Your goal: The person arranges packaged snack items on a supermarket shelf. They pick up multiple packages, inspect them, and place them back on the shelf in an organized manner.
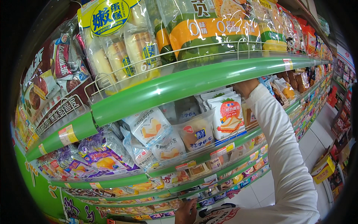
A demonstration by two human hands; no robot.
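Under the green-edged shelf [173, 84], my right hand [246, 86] reaches in beside white bread packets with a strawberry picture [227, 116]; its fingers are hidden behind the shelf edge and packets, so a grip cannot be made out. My left hand [186, 211] is low in front of the lower shelves, partly seen, and whether it holds anything cannot be told. Left of the strawberry packets stand a clear bread bag [197, 130] and white-blue bags of small toast [152, 127]. Purple pastry bags [105, 156] lie further left.
Large bags of cake [120, 44] and a green-orange snack bag [212, 30] stand behind a wire rail [179, 51] on the upper shelf. More stocked shelves run below. A tiled floor [251, 193], a yellow carton [323, 169] and another display lie to the right.
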